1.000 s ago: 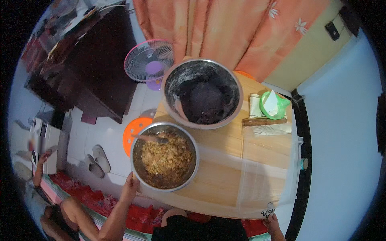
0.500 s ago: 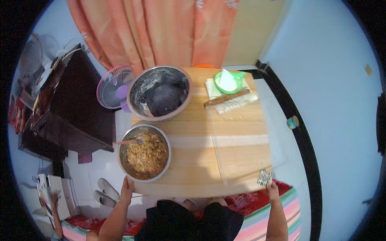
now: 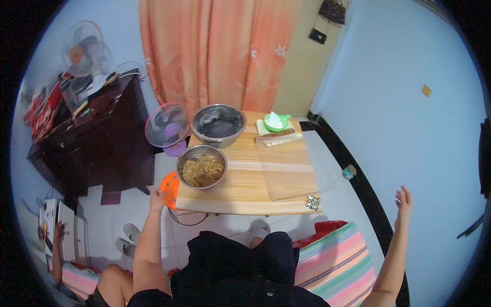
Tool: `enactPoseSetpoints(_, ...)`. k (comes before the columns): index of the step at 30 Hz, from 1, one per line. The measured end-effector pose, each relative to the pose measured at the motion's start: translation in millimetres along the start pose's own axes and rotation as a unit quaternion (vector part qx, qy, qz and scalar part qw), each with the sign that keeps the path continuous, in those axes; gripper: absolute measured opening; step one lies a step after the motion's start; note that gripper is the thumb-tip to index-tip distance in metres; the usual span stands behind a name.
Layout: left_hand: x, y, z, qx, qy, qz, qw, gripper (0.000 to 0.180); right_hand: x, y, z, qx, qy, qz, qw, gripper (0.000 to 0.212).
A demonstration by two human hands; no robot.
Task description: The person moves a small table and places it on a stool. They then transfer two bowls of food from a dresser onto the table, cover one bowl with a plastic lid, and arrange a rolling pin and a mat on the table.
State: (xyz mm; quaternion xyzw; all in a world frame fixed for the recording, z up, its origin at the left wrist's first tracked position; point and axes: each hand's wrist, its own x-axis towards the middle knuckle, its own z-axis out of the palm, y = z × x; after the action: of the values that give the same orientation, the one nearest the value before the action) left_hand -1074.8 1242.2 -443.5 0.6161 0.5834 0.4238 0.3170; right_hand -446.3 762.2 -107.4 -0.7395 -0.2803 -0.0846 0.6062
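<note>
My left hand (image 3: 157, 198) is off the table, fingers apart, by the rim of an orange round stool top (image 3: 170, 191) that shows beside the table's left edge. Whether the fingertips touch it I cannot tell. Out to the right, clear of the table, my right hand (image 3: 403, 202) is raised with its fingers stretched and nothing in it. On the wooden table (image 3: 245, 192) stand a steel bowl of brownish chopped filling (image 3: 203, 170) with a utensil in it, and behind that a larger metal basin (image 3: 219, 137) holding a dark mass.
A green bowl (image 3: 277, 126) and a rolling pin (image 3: 279, 135) lie at the table's far right, near a clear mat (image 3: 289, 171). A purple-pink fan (image 3: 169, 127) and dark cabinet (image 3: 102, 143) stand left. A can (image 3: 349, 172) is by the right wall. Another person's hand (image 3: 59, 233) shows left.
Both hands have let go of the table's near corners and moved outward. The view has tilted up, the table looks farther off, and the orange stool has come into sight.
</note>
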Motion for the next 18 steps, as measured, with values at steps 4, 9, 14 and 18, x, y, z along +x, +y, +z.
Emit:
enactPoseSetpoints(4,-47,6,22,-0.021,0.032,-0.044,0.998,0.020,-20,71,37,0.059,-0.108,0.028,0.992,0.025)
enactPoseSetpoints(9,-79,80,10,-0.168,-0.040,-0.109,0.979,0.024,-103,96,187,0.071,-0.351,0.124,0.925,0.018)
enactPoseSetpoints(14,-51,98,41,-0.123,-0.038,-0.114,0.985,0.028,-46,48,303,0.135,-0.416,0.021,0.899,0.018)
enactPoseSetpoints(18,-18,113,53,-0.025,-0.088,-0.130,0.987,0.030,1,9,371,0.134,-0.472,-0.052,0.870,0.017)
